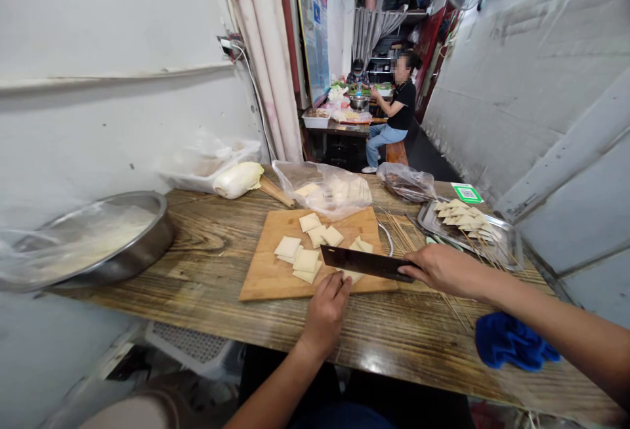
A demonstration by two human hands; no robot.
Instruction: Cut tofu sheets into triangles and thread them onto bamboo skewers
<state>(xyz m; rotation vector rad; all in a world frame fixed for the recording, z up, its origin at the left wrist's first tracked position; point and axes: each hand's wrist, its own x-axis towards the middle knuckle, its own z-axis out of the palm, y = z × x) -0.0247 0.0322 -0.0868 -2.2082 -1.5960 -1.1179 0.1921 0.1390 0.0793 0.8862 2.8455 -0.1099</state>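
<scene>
Over a cutting board (266,278), the right hand (438,268) clasps a cleaver (361,262). The left hand (327,307) touches a pale sheet (353,277), grip unclear.

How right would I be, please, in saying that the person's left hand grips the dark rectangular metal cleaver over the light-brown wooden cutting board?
Not quite: the hand is wrong. The head view shows the right hand, not the left hand, gripping the dark rectangular metal cleaver over the light-brown wooden cutting board.
</scene>
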